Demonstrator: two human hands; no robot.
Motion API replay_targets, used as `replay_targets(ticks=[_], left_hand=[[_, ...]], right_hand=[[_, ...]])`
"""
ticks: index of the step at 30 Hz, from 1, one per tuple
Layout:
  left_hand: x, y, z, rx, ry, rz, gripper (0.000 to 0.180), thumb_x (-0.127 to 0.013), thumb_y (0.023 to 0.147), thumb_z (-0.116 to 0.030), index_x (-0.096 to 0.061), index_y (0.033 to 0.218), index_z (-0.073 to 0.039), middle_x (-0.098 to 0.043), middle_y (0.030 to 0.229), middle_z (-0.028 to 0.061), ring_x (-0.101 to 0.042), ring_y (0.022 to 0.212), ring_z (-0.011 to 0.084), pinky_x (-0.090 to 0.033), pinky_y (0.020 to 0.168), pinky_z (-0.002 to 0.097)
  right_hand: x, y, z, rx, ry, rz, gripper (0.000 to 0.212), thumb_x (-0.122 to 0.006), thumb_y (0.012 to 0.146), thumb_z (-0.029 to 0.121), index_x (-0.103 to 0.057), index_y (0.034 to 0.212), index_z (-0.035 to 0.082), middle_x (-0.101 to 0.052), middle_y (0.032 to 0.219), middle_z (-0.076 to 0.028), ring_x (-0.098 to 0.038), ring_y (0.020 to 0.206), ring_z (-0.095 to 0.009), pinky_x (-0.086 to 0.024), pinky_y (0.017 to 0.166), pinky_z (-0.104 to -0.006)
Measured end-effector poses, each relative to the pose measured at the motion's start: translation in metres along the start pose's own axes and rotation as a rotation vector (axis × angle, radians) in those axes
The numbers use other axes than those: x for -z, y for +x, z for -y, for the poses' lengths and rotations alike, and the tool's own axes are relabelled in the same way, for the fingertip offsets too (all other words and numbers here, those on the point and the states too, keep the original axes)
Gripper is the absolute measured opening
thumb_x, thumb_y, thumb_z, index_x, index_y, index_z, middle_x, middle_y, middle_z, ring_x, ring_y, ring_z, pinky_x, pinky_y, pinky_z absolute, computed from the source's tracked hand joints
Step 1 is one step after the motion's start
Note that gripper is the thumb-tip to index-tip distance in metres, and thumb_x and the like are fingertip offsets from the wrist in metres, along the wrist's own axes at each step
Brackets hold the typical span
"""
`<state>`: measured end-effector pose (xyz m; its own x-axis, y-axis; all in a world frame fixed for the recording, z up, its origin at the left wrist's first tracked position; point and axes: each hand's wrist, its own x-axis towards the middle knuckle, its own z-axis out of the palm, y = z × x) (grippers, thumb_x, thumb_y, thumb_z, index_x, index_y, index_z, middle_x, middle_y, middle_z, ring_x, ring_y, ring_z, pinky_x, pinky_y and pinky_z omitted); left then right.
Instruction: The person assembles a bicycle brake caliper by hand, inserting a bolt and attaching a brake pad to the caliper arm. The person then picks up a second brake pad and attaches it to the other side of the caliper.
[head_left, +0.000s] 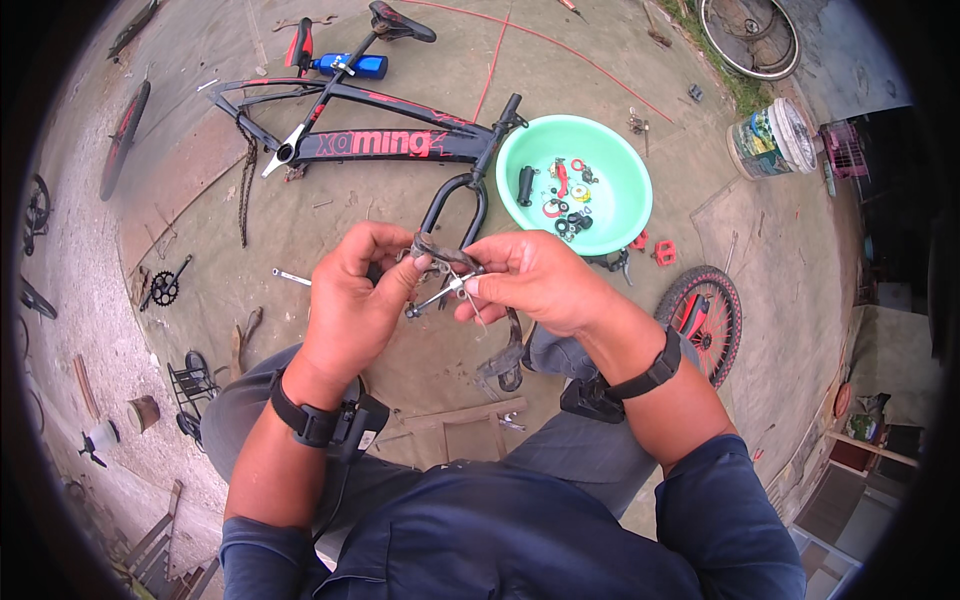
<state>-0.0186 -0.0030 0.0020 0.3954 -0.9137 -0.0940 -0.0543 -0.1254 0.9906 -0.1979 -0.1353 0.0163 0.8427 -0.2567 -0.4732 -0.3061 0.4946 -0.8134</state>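
My left hand (350,290) and my right hand (535,280) meet in front of me, fingers pinched on a dirty bicycle brake caliper (432,244). It has dark curved arms, a thin bent spring wire and a bright bolt. My left thumb and fingers grip its upper left end. The right thumb presses beside the bolt. A dark, worn curved piece (508,368) hangs or lies below the right hand; whether it joins the caliper, I cannot tell. Just beyond the hands is the fork (436,208) of a black and red bicycle frame (380,145).
A mint-green basin (625,215) holds several small bike parts. A red-rimmed wheel (735,320) lies right, near a red pedal (665,252). A wrench (291,276), a crankset (165,287) and a chain (245,185) are left. A bucket (765,140) stands far right.
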Motion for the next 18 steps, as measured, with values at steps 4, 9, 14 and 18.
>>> replay_targets(ticks=[4,9,14,18], left_hand=[[0.0020,0.0003,0.0001,0.042,-0.007,0.042,0.017,-0.067,0.092,-0.002,-0.058,0.105,0.000,-0.064,0.087,0.0027,-0.058,0.071,0.0067,-0.050,0.060,0.0222],[-0.0021,0.0012,0.0013,0.073,-0.096,-0.005,0.021,-0.068,0.092,-0.004,-0.059,0.110,0.002,-0.063,0.090,0.0033,-0.057,0.071,0.0069,-0.050,0.059,0.0224],[-0.0009,0.0037,0.0028,0.102,-0.066,-0.002,0.024,-0.069,0.091,-0.004,-0.061,0.112,0.002,-0.064,0.093,0.0033,-0.056,0.069,0.0060,-0.049,0.057,0.0226],[-0.0006,0.0018,0.0034,0.118,-0.019,-0.019,0.024,-0.071,0.090,-0.006,-0.062,0.111,0.002,-0.064,0.093,0.0028,-0.056,0.066,0.0053,-0.049,0.056,0.0224]], right_hand=[[0.0003,-0.0004,0.0002,0.003,0.015,-0.024,0.030,-0.061,0.094,0.009,-0.059,0.121,-0.006,-0.068,0.098,-0.008,-0.070,0.088,-0.017,-0.056,0.072,-0.0248],[0.0004,-0.0010,-0.0004,0.011,0.024,-0.025,0.031,-0.060,0.094,0.009,-0.059,0.121,-0.006,-0.068,0.098,-0.009,-0.070,0.087,-0.016,-0.056,0.072,-0.0241],[0.0036,-0.0006,0.0000,0.000,-0.010,-0.037,0.031,-0.060,0.095,0.009,-0.058,0.121,-0.007,-0.068,0.099,-0.010,-0.070,0.087,-0.016,-0.055,0.071,-0.0236],[0.0035,-0.0011,-0.0009,0.007,-0.003,-0.060,0.031,-0.060,0.095,0.010,-0.058,0.121,-0.007,-0.069,0.098,-0.010,-0.070,0.087,-0.016,-0.055,0.070,-0.0233]])
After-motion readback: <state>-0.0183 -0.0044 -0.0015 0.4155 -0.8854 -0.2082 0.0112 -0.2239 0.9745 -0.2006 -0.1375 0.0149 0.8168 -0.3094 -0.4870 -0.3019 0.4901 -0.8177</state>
